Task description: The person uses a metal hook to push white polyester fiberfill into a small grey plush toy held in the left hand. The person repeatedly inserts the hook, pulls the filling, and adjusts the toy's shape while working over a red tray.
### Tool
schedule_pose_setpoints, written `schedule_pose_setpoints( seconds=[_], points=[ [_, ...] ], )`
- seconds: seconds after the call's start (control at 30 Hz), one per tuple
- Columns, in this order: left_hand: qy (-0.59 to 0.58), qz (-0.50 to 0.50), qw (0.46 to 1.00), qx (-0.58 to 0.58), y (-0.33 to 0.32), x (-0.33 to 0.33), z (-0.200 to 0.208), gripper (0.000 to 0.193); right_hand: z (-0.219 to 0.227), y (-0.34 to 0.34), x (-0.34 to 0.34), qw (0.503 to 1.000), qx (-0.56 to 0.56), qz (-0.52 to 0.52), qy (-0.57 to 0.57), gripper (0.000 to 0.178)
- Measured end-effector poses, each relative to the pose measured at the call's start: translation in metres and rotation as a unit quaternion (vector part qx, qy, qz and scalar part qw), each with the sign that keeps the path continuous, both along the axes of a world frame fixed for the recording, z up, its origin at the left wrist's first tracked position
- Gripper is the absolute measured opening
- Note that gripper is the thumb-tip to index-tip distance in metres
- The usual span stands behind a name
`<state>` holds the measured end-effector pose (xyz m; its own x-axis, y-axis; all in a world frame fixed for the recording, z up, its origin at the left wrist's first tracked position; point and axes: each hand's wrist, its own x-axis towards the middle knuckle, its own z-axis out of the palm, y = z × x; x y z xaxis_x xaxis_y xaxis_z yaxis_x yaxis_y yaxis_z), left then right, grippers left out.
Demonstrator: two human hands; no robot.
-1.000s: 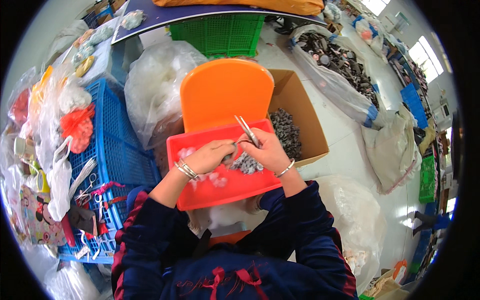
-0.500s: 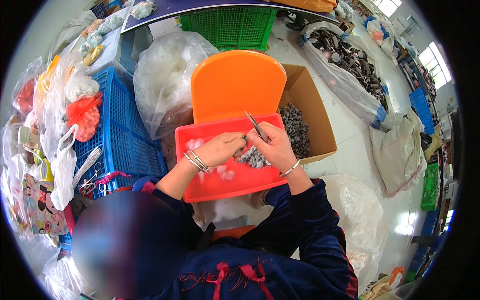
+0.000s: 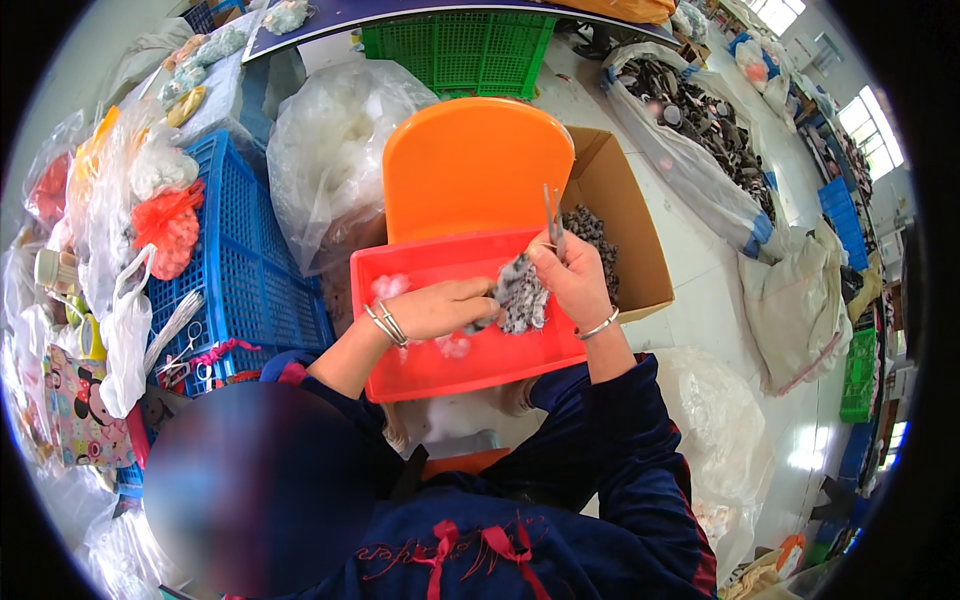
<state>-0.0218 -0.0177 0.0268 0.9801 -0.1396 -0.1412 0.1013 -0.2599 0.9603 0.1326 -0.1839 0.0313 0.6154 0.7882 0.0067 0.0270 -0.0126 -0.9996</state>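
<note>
My right hand (image 3: 570, 285) is closed around a slim two-pronged metal tool, like tweezers (image 3: 553, 208), with its prongs pointing up and away from me. My left hand (image 3: 440, 308) reaches in from the left, fingers bent around a small grey fuzzy piece (image 3: 482, 323). Between the two hands, another blurred grey piece (image 3: 513, 272) shows; which hand touches it I cannot tell. Under them lies a heap of grey and white fuzzy pieces (image 3: 524, 308) in a red tray (image 3: 480, 378). White stuffing tufts (image 3: 390, 286) rest in the tray's left part.
An orange chair back (image 3: 478, 165) rises behind the tray. To its right, a cardboard box (image 3: 630, 225) holds more grey pieces. A clear bag of white stuffing (image 3: 335, 150) and a blue crate (image 3: 240, 255) stand left; a plastic bag (image 3: 710, 420) lies right.
My right hand has moved right and turned, so the metal tool now points upward. The hands have parted slightly, and more of the grey heap shows between them.
</note>
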Motion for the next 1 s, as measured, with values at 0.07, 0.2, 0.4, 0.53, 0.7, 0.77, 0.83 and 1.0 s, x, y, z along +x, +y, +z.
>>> schedule_pose_setpoints(
  seconds=[0.07,0.2,0.4,0.53,0.7,0.77,0.83,1.0],
  points=[
    [-0.012,0.058,0.997,-0.043,-0.008,0.004,0.004,0.029,0.003,0.002,-0.005,0.999,-0.013,0.043,-0.027,0.014],
    [0.01,0.036,0.995,-0.094,-0.003,0.015,0.0,0.027,0.01,0.007,-0.017,0.992,-0.048,0.112,-0.042,0.013],
    [0.057,0.017,0.996,-0.067,-0.007,0.017,-0.009,0.034,-0.012,0.007,-0.02,0.995,-0.03,0.096,-0.024,0.01],
    [0.098,0.021,0.992,-0.075,-0.007,0.011,0.009,0.04,-0.016,0.007,-0.018,0.999,0.019,0.011,0.031,0.009],
    [0.028,-0.013,0.999,-0.032,0.0,0.005,-0.005,0.038,-0.014,0.003,0.008,0.988,0.071,-0.091,0.104,0.009],
    [0.034,-0.029,0.999,-0.018,0.002,0.0,-0.004,0.038,-0.014,0.0,0.021,0.982,0.111,-0.123,0.095,0.01],
    [0.027,-0.038,0.999,0.003,0.006,-0.004,-0.006,0.039,-0.009,-0.004,0.031,0.977,0.105,-0.16,0.099,0.008],
    [0.018,-0.03,0.999,0.029,0.013,-0.008,-0.01,0.038,-0.006,-0.035,0.089,0.93,0.1,-0.354,0.017,0.015]
  ],
)
